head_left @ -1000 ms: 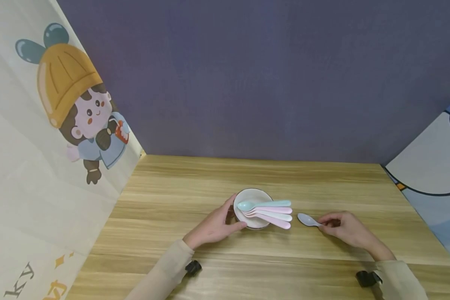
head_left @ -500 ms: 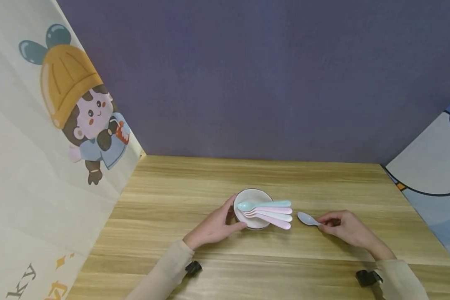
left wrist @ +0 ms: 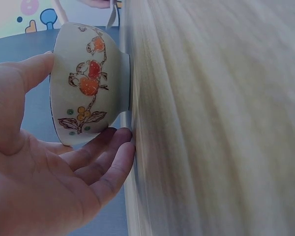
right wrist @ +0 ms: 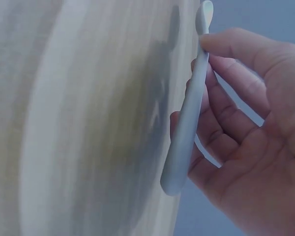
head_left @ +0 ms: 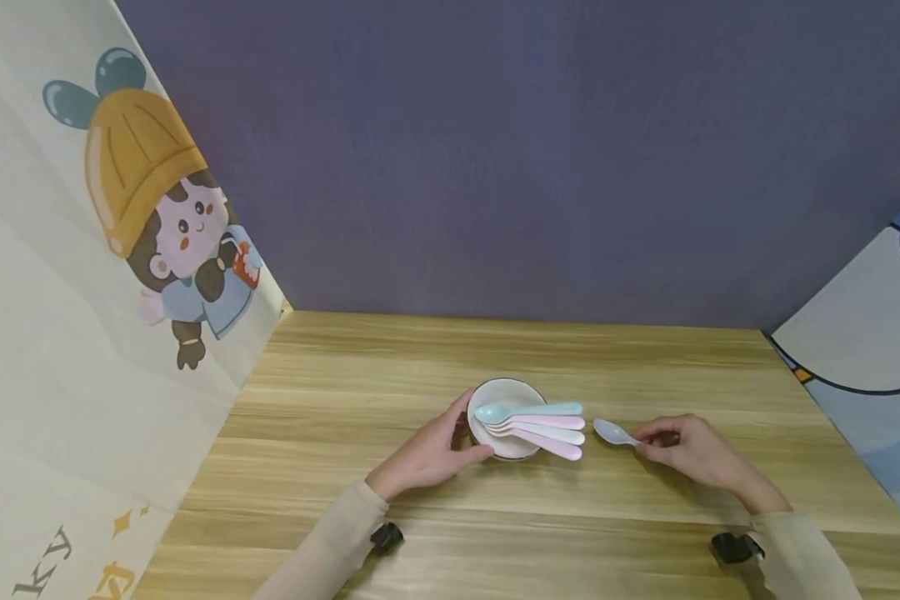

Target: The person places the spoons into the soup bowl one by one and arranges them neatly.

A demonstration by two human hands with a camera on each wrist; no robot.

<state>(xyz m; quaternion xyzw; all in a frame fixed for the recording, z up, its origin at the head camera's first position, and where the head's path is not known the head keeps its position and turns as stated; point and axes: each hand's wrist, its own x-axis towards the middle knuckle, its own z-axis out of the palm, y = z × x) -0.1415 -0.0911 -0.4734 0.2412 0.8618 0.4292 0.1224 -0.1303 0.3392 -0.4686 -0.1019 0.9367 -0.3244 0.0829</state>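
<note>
A small bowl (head_left: 523, 390) stands upright on the table; the left wrist view shows red and orange fruit painted on the bowl's side (left wrist: 88, 84). My left hand (head_left: 433, 450) holds it from the left, thumb at the rim and fingers curled round the wall. Several plastic spoons lie nested in the bowl, a mint spoon (head_left: 547, 408) on top, pink and white handles fanned to the right over the rim. To their right my right hand (head_left: 696, 454) pinches a pale spoon (head_left: 611, 432). In the right wrist view the spoon's handle (right wrist: 187, 130) hangs just off the table, over its shadow.
The wood-grain table (head_left: 420, 350) ends at a dark blue panel (head_left: 450, 167) at the back. White printed sheets (head_left: 60, 333) flank it on both sides. A black strap piece (head_left: 386, 537) sits at each wrist.
My right hand has lifted slightly with the pale spoon, shifting a little up and left in the head view. The left hand and the bowl have stayed in place.
</note>
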